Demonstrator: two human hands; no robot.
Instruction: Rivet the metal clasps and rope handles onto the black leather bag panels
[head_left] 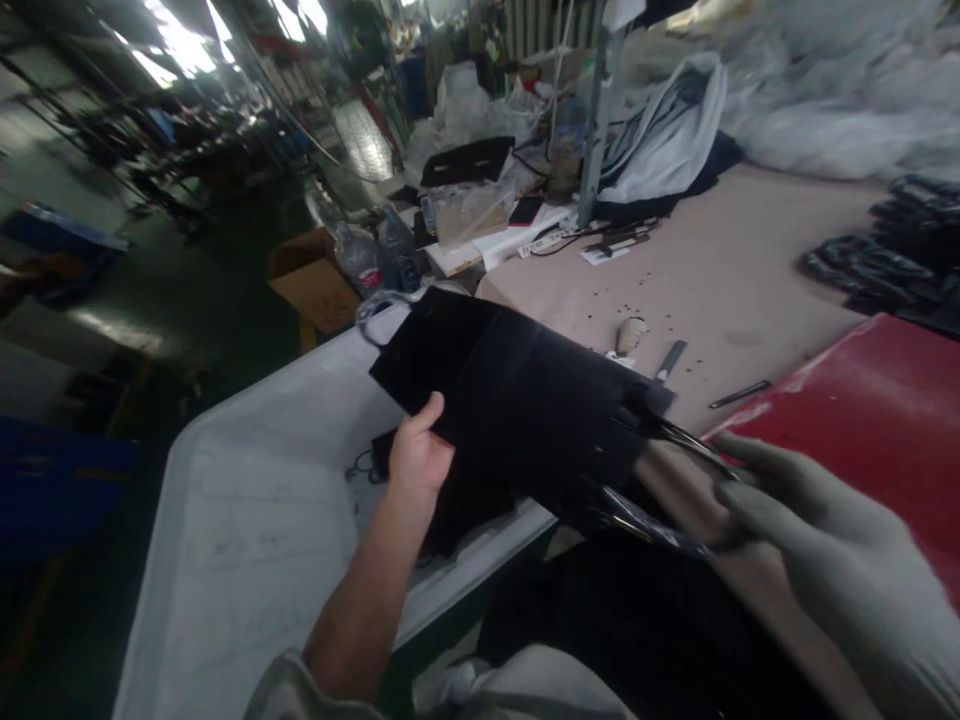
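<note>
A flat black bag (525, 390) with glossy looped handles is held over the edge of a large white bin (225, 500). Bare, my left hand (424, 450) grips its lower left edge, the thumb lying on top and the fingers hidden underneath. At the right, my right hand (810, 530), in a pale grey glove, has its fingers closed round the handles at the bag's right end. Another clear loop sticks out at the bag's far left end. More black pieces (465, 510) lie inside the bin below the bag.
The beige table (735, 260) bears a thread cone (631, 335), a small metal blade (670, 361), a red board (885, 420) and dark bundled material (892, 250). Behind stand a metal post (596, 130), plastic bottles (360, 260) and a cardboard box (315, 280).
</note>
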